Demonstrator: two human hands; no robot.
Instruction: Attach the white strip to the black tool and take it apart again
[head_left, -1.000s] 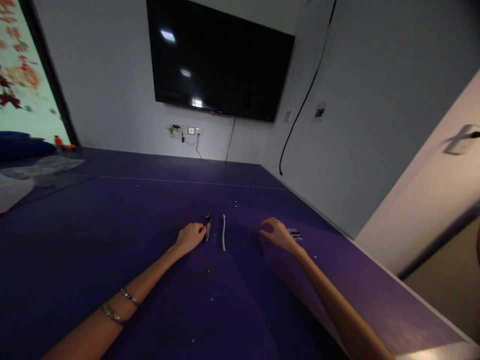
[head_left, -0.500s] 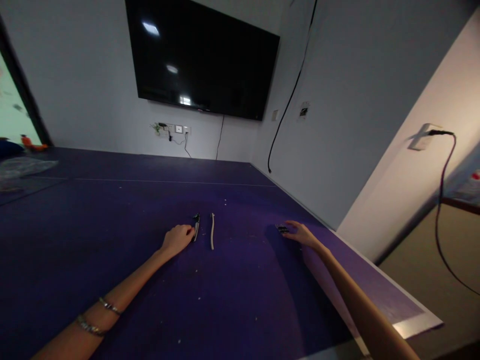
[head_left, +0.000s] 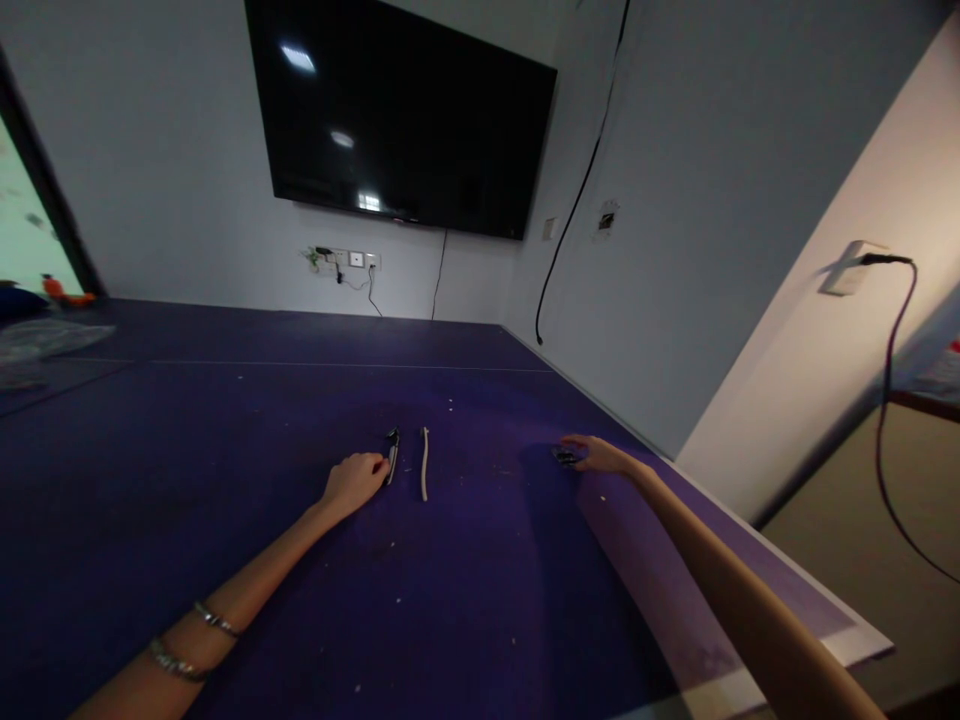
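My left hand (head_left: 358, 482) rests on the purple tabletop, its fingers closed at the near part of a slim black-and-silver tool (head_left: 393, 455) whose exact kind I cannot make out. Just right of that tool lies a thin, slightly bent off-white strip (head_left: 425, 465), touched by neither hand. Over to the right, my right hand (head_left: 600, 455) is low over the table, fingers stretched forward and apart. They reach around a small cluster of dark pieces (head_left: 564, 456), too small to name. Whether the fingertips touch these pieces is unclear.
Small white specks dot the purple table (head_left: 450, 600). Crumpled clear plastic (head_left: 52, 338) and an orange object (head_left: 64, 291) lie at the far left. A black cable (head_left: 574, 215) hangs by the wall, and another cord (head_left: 885, 420) drops beyond the table's right edge.
My right hand has shifted slightly left, with its fingers reaching farther over the dark pieces. My left hand and the tool stay in place.
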